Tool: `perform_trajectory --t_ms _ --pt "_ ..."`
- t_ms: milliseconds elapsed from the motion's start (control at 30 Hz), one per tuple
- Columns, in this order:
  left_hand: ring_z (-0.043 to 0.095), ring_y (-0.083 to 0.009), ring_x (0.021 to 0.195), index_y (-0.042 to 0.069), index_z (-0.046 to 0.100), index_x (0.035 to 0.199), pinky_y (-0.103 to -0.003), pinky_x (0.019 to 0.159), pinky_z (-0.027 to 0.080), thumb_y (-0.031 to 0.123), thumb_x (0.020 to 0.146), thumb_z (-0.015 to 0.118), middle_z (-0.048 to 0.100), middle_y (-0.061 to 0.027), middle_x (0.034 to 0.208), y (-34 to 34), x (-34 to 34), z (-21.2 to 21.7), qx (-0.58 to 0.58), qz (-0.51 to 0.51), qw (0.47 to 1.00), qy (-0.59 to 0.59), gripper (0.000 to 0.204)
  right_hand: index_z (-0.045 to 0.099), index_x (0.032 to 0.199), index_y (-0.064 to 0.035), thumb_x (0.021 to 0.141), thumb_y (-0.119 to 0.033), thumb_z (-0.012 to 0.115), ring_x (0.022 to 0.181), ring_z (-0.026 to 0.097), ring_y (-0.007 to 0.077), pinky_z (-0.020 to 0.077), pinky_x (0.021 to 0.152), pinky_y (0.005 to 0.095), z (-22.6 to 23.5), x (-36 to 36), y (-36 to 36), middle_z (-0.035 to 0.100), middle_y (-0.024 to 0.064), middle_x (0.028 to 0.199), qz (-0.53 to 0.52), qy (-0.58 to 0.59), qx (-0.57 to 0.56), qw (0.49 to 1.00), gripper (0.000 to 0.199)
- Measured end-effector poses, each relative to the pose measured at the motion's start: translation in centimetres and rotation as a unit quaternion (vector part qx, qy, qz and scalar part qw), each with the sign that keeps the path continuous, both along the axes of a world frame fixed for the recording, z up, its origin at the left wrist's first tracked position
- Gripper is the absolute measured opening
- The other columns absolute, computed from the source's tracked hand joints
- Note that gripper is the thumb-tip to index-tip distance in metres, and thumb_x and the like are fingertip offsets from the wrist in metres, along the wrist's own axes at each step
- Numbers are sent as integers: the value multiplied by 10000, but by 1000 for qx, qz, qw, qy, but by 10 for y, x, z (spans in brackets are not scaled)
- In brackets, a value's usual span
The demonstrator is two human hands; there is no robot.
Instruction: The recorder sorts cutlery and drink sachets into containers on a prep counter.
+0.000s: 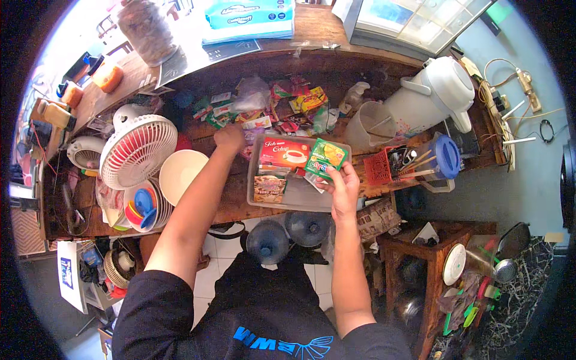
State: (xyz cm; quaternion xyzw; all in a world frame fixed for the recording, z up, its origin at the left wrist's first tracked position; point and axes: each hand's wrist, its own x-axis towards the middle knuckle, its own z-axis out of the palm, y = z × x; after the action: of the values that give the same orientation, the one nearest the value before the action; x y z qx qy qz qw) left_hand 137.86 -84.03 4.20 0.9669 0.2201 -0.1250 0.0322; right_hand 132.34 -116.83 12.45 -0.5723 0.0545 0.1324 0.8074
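The right hand (343,191) has its grip pinched on the lower edge of a green drink-mix sachet (326,158), holding it just above the right end of a grey plastic tray (300,201) on the wooden desk (234,207). That sachet looks light, thin and floppy, so an edge pinch seems enough, though glossy film could slide. A red tea sachet (285,152) and a brown sachet (269,188) lie flat in the tray. The left hand (230,138) reaches to the heap of loose sachets (264,108) behind the tray, grip curled; whether it holds one I cannot tell. Room is tight: a small fan (138,150) and cream bowl (180,171) to the left, a red cutlery basket (381,167) to the right, the desk edge close before the tray.
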Motion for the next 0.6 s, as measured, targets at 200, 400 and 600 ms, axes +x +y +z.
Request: perform_trajectory --t_ms 200,400,600 --pt "699 -359 1105 -14 641 1182 -457 904 578 201 816 699 705 -237 1169 20 6 -26 -47 -52 997 -36 429 598 1153 -24 968 -100 638 757 697 156 607 644 286 -5 -11 -12 708 86 1028 -20 -1 -15 1000 204" --pt "692 -397 1079 -16 654 1156 -482 914 566 235 775 758 689 -282 1151 13 14 18 -20 -169 970 173 468 591 1146 -26 975 -111 634 767 697 153 598 662 284 -9 -20 -16 704 84 1032 -9 2 -17 1000 195" --pt "696 -404 1035 -18 641 1116 -480 890 561 205 823 700 713 -270 1050 -18 -53 99 3 -42 993 -109 373 585 1164 -42 974 -106 639 813 690 152 582 714 294 -7 -39 -15 697 69 1063 25 -9 -10 1000 207"
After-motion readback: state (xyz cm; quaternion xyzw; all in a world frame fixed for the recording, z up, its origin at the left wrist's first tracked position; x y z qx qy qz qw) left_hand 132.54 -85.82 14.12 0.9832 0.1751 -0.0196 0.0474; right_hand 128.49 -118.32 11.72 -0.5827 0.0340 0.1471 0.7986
